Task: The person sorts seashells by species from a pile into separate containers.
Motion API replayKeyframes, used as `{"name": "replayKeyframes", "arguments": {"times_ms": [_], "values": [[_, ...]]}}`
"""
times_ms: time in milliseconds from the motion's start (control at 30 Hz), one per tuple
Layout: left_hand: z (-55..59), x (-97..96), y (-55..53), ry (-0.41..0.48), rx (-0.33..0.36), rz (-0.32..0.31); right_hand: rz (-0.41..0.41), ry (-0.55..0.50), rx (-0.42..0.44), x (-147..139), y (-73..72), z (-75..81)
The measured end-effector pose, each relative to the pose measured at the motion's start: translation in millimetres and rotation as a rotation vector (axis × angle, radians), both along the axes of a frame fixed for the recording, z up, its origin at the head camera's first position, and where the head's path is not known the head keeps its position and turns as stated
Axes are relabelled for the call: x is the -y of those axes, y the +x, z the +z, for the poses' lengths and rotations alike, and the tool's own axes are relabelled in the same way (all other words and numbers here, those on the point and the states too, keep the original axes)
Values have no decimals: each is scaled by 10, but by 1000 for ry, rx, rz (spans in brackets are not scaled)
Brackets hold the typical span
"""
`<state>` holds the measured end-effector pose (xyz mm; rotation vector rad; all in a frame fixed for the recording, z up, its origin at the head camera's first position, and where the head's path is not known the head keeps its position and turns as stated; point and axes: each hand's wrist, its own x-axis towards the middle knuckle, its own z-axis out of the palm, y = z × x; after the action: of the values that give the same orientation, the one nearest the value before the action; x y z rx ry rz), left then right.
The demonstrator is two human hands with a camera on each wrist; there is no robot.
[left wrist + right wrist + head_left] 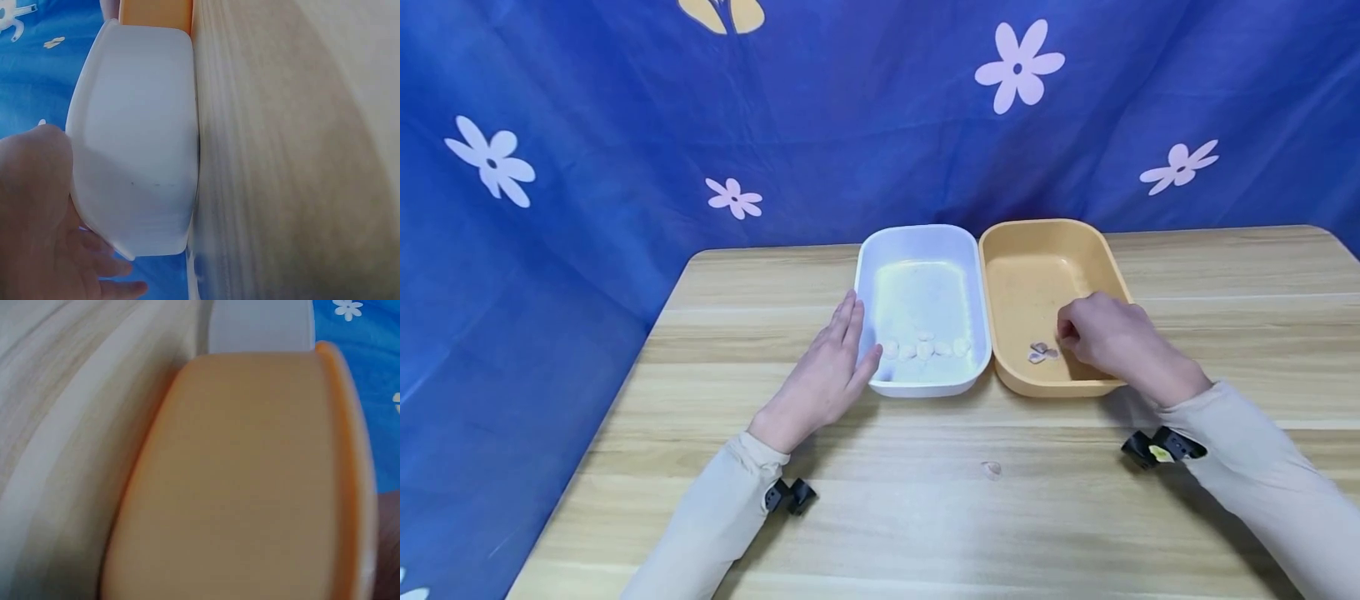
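My left hand [822,375] lies with straight fingers along the left side of a white plastic basin [922,389], its thumb at the front-left rim. Several small whitish pieces [925,350] lie in a row near the front of that basin. My right hand [1112,337] is over the right side of an orange basin [1052,389], fingers bent downward. The fingertips are hidden, so I cannot tell whether they pinch anything. Beside them, a few small purplish-white pieces [1037,354], like shells or garlic cloves, sit on the orange basin's floor.
The two basins stand side by side at the back of the wooden table [910,533]. One small pale piece [992,469] lies on the table in front of them. A blue cloth [865,125] with white flowers hangs behind.
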<state>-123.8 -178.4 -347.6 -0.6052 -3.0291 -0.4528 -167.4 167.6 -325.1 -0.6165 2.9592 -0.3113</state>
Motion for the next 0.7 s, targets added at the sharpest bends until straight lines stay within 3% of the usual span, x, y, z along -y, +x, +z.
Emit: {"name": "replayKeyframes", "arguments": {"times_ms": [233,333,433,567,700], "values": [[6,-1,-8,-24,-7,-7,71,-106,-155,73,309,126],[11,-6,-16,-32,-14,-10,207,-227,-305,153,493,150],[19,-8,-21,-31,-14,-13,385,-354,-396,251,663,150],[26,-8,-16,-25,-9,-9,599,-396,-303,357,839,86],[22,-8,-6,-31,-1,-5,742,-316,-208,421,914,-68]]}}
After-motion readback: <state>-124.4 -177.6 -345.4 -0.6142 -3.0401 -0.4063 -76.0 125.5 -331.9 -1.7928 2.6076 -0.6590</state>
